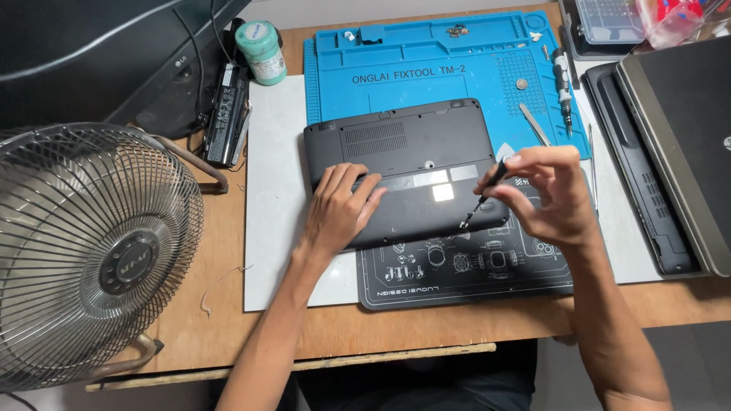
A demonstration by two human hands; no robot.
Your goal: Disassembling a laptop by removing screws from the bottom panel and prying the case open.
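Note:
A small black laptop (411, 144) lies bottom side up across a blue work mat (426, 76) and a dark printed mat (472, 274). My left hand (341, 207) rests flat on its near left part, fingers spread. My right hand (552, 196) holds a thin black screwdriver (481, 196) by the handle. The tip of the tool touches the laptop's near right corner.
A metal table fan (91, 251) stands at the left. A black battery pack (226, 114) and a green-lidded jar (260, 49) lie behind it. Another screwdriver (562, 84) and tweezers (534, 124) sit on the blue mat. More laptops (678, 144) are stacked at the right.

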